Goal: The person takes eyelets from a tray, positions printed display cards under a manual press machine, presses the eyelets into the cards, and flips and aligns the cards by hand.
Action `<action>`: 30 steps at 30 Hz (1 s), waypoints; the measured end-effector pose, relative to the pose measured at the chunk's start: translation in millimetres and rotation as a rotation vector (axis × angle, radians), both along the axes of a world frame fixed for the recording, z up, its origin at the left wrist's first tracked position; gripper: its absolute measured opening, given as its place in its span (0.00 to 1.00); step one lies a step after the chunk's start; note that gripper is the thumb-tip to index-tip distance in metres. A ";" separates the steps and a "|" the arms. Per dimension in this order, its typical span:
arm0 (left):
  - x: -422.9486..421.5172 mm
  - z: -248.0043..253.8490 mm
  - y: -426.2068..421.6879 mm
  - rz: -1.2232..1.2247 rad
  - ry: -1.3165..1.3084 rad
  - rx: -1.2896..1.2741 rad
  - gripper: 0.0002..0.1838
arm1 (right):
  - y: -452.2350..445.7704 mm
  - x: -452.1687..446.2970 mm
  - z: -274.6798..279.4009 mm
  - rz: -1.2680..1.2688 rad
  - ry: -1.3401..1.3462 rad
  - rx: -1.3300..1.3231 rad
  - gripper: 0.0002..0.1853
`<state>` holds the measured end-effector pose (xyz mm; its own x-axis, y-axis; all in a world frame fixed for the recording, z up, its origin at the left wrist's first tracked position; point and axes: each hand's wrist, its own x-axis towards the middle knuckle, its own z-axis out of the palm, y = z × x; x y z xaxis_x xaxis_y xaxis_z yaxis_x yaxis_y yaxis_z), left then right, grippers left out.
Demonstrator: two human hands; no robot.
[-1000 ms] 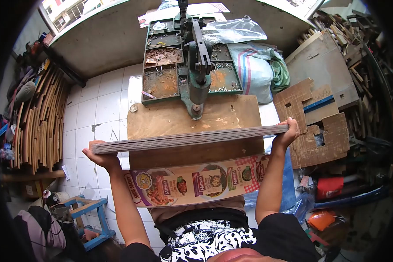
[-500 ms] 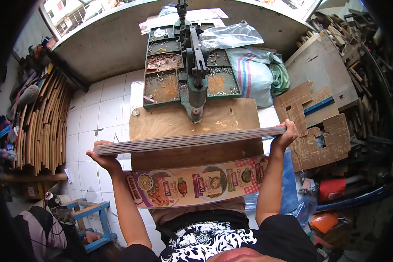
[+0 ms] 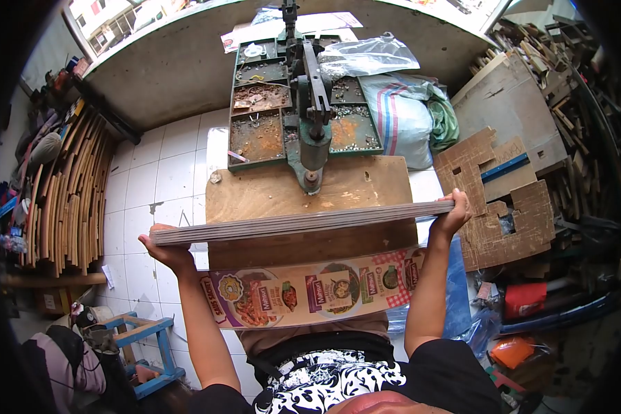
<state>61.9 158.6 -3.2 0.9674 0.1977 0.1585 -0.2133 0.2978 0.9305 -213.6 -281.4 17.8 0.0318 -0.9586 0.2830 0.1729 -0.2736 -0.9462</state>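
Note:
Both my hands grip a stack of thin grey-edged boards [image 3: 303, 224], held level with its long edges facing up. My left hand [image 3: 167, 247] is wrapped round the left end, and my right hand [image 3: 454, 212] closes on the right end. Below the stack, closer to my body, is a printed food-advert sheet [image 3: 324, 297] with pictures of dishes. Beyond the boards stands a green hand press [image 3: 313, 138] with a long lever. A worn wooden board [image 3: 255, 193] lies at its foot, under the stack.
Divided metal trays [image 3: 255, 134] of small metal parts flank the press. A striped woven sack [image 3: 400, 117] and cut brown boards [image 3: 507, 214] are to the right. Many thin panels [image 3: 69, 200] lean at left, near a blue stool [image 3: 148, 352].
Almost nothing differs. Both hands still hold the stack in about the same place, and the view has shifted very slightly.

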 end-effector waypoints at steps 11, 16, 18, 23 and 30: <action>1.3 0.9 -1.6 0.006 0.011 -0.015 0.35 | -0.9 0.2 -0.6 0.007 -0.023 0.026 0.16; 0.1 2.5 -1.0 -0.044 0.001 -0.038 0.34 | 1.8 -0.1 1.8 0.011 -0.020 0.018 0.17; 3.2 -2.3 1.3 -0.063 -0.007 -0.061 0.33 | 1.4 0.0 1.0 0.014 -0.002 0.020 0.19; 6.1 -4.3 1.4 -0.058 0.026 -0.119 0.33 | -4.2 -4.2 -2.2 0.109 -0.110 0.116 0.30; 2.5 1.4 -1.2 -0.066 0.105 -0.141 0.33 | -21.7 -22.6 -13.7 0.419 -0.110 0.167 0.39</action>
<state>64.4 157.5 -1.8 0.9887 0.1468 0.0311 -0.0930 0.4367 0.8948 -236.2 -303.0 4.1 0.4047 -0.9021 0.1495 0.3382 -0.0042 -0.9411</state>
